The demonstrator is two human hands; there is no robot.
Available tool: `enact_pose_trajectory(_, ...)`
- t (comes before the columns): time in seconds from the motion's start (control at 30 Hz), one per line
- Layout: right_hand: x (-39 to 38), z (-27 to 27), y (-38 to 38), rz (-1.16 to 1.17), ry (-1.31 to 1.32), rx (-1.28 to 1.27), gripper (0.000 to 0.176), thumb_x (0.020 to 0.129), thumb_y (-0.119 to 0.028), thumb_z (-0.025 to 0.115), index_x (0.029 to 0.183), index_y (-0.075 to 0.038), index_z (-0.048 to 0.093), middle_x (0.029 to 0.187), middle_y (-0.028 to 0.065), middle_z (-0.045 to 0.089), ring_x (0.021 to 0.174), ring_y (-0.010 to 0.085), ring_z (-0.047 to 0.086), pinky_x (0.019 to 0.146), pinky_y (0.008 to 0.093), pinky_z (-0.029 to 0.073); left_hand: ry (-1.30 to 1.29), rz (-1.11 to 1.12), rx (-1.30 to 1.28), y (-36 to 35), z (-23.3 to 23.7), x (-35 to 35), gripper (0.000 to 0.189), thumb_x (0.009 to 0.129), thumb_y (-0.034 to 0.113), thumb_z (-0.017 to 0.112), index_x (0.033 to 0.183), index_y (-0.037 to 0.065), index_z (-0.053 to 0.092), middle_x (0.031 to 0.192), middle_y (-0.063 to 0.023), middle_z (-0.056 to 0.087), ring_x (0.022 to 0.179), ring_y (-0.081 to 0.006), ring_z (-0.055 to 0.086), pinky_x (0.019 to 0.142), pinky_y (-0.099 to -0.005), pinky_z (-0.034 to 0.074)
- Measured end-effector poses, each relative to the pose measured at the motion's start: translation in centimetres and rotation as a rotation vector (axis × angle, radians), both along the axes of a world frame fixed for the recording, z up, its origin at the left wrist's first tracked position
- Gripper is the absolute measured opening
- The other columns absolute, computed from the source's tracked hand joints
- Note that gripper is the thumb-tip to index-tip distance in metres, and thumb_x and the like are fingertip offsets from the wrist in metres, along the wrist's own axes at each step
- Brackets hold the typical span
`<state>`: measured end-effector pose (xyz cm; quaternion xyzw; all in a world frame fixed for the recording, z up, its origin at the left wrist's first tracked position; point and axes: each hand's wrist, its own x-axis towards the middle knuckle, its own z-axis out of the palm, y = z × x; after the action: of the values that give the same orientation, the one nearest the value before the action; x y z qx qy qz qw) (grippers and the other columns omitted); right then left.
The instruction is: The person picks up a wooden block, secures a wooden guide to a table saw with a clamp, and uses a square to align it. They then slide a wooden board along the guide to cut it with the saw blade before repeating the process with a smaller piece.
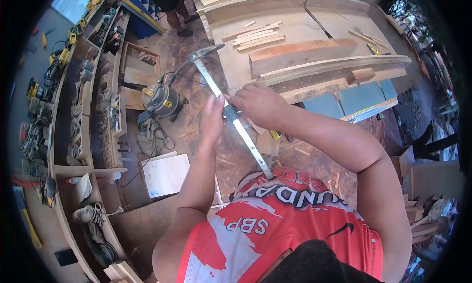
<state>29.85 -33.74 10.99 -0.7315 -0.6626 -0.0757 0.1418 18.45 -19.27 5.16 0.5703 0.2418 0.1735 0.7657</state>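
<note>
A long silver metal bar with a dark cross-piece at its far end, which looks like a bar clamp (250,144), slants from my torso away toward the upper left. My left hand (213,119) is at the left side of the bar near its middle, thumb and fingers against it. From the right, my right hand (260,102) has its fingers curled round the same stretch, by a dark sliding part (230,113). The near end of the bar reaches my red shirt. Part of the grip is hidden behind my fingers.
Ahead lies a wooden workbench (231,61) with thin strips (258,37) and a thick timber block (302,54). A shop vacuum (166,100) stands left of the bar. Shelves with power tools (59,59) line the left. Another person's legs (174,12) show at the top. Scraps litter the floor.
</note>
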Motion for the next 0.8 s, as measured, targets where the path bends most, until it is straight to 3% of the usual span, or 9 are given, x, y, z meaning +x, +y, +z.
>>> enact_pose_trajectory(0.1,0.6,-1.9,0.1,-0.032,0.167,0.021,0.029,0.082,-0.009,0.061,0.111,-0.005,0.062,0.101,0.0084,0.066,0.101,0.0277,0.061,0.087,0.0410,0.051,0.020,0.008,0.077,-0.4,0.6,2.0,0.018,0.101,0.023,0.053,0.104,0.005,0.057,0.087,-0.0009,0.058,0.079,-0.0089,0.055,0.069,-0.0263,0.046)
enact_pose_trajectory(0.2,1.2,-3.4,-0.3,-0.109,0.292,-0.031,0.042,0.078,-0.004,0.065,0.120,-0.005,0.061,0.103,0.0104,0.063,0.103,0.0313,0.059,0.087,0.0398,0.051,0.047,-0.018,0.078,-0.5,-1.3,3.6,0.019,0.101,0.022,0.053,0.107,0.004,0.057,0.090,-0.0030,0.060,0.081,-0.0104,0.057,0.069,-0.0265,0.046)
enact_pose_trajectory(0.4,1.7,-5.7,-1.3,-0.210,0.422,-0.013,0.041,0.078,-0.004,0.067,0.119,-0.008,0.060,0.106,0.0115,0.061,0.108,0.0319,0.058,0.091,0.0418,0.050,0.080,-0.117,0.096,0.6,-6.4,5.8,0.022,0.099,0.023,0.055,0.107,0.003,0.059,0.091,-0.0036,0.062,0.081,-0.0110,0.058,0.069,-0.0274,0.047)
enact_pose_trajectory(0.5,2.5,-7.2,-1.5,-0.249,0.439,0.036,0.038,0.076,-0.002,0.067,0.113,-0.006,0.062,0.106,0.0118,0.059,0.108,0.0319,0.057,0.091,0.0414,0.050,0.112,-0.197,0.234,1.1,-6.2,6.4,0.023,0.101,0.023,0.053,0.111,0.004,0.060,0.094,-0.0025,0.065,0.081,-0.0087,0.059,0.069,-0.0274,0.049)
enact_pose_trajectory(0.57,2.8,-7.3,-1.9,-0.263,0.482,0.032,0.038,0.076,-0.002,0.067,0.114,-0.006,0.062,0.106,0.0123,0.059,0.108,0.0326,0.057,0.092,0.0419,0.050,0.293,-0.289,0.412,1.1,-4.3,6.5,0.021,0.100,0.024,0.055,0.107,0.004,0.060,0.088,-0.0029,0.064,0.073,-0.0098,0.061,0.061,-0.0276,0.050)
enact_pose_trajectory(0.67,3.4,-7.5,-2.5,-0.272,0.544,0.048,0.039,0.076,-0.002,0.067,0.114,-0.006,0.062,0.104,0.0133,0.058,0.107,0.0339,0.057,0.091,0.0428,0.049,0.281,-0.336,0.377,1.2,-3.5,6.6,0.026,0.095,0.023,0.060,0.103,-0.002,0.059,0.080,-0.0091,0.064,0.060,-0.0150,0.061,0.054,-0.0307,0.049)
enact_pose_trajectory(0.8,4.9,-9.0,-3.3,-0.266,0.581,0.048,0.042,0.075,0.003,0.067,0.116,-0.006,0.061,0.106,0.0169,0.058,0.107,0.0378,0.056,0.090,0.0432,0.048,0.353,-0.391,0.328,1.8,-1.1,7.2,0.021,0.098,0.022,0.057,0.106,0.003,0.058,0.082,-0.0046,0.064,0.062,-0.0116,0.062,0.051,-0.0255,0.050)
